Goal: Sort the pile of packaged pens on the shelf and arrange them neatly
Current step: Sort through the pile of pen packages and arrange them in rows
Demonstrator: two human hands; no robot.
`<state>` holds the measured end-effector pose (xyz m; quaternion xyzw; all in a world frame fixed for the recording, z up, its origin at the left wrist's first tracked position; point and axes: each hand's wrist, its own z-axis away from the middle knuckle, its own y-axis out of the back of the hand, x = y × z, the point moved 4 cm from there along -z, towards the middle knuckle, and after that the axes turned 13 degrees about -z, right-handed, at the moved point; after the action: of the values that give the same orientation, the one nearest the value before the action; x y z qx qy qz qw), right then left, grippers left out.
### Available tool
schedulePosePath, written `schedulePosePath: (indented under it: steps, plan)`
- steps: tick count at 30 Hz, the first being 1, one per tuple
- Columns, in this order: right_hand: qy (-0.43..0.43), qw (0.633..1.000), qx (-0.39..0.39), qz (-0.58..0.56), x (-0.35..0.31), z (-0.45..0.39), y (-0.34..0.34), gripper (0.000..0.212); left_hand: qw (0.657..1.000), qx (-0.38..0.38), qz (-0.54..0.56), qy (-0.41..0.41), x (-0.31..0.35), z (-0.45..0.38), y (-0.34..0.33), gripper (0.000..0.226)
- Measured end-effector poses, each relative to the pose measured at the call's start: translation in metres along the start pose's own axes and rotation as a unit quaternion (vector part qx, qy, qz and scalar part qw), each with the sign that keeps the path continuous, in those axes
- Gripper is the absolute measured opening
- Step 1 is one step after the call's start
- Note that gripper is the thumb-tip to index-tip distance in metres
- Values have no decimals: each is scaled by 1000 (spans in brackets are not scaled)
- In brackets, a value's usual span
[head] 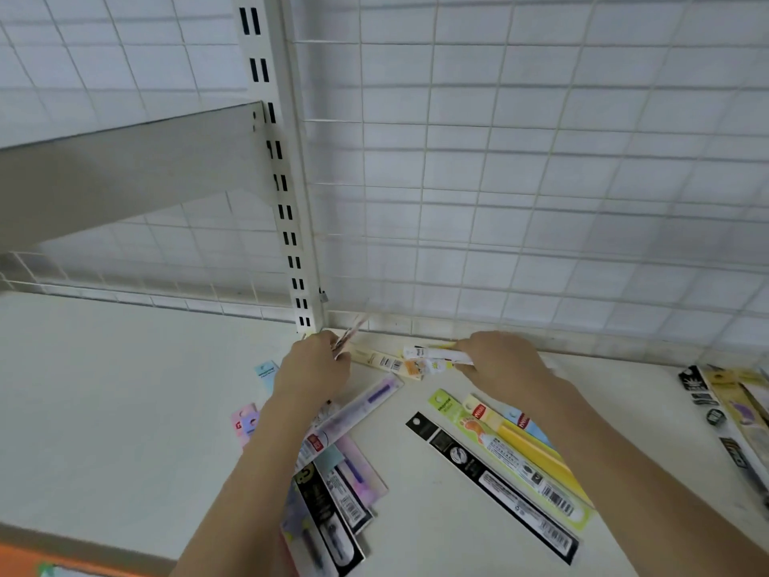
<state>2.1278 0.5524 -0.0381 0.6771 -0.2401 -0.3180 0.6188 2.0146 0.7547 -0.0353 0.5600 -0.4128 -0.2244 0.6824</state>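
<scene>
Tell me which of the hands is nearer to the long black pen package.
Right. The right hand is above the long black pen package; the left hand is farther, up and to its left.

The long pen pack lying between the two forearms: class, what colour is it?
Black with white print, the long pack shows best in the head view.

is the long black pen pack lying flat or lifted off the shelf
Lying flat: the black pen pack rests full length on the shelf, and neither hand touches it.

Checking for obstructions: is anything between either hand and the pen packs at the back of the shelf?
No. The left hand already holds a blurred pack and the right hand holds a white pack; nothing visible lies between.
</scene>
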Motion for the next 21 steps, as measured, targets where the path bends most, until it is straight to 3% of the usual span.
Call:
schedulePosePath:
  steps: [6,11,16,19,21]
  plan:
    - [16,1000,12,2,0,11,-1,32,998,-7,-18,52,19,-10,-8,49]
    - [29,998,47,-36,-1,26,10,30,997,-9,-40,70,29,-10,-9,59]
    - [-22,997,66,-36,14,33,27,33,985,-30,-155,72,32,-14,-17,74]
    - [-59,991,81,-86,24,36,31,22,985,-36,-153,67,31,-15,-18,68]
    - [-80,974,76,-196,29,37,33,23,989,-40,-124,69,29,-16,-17,56]
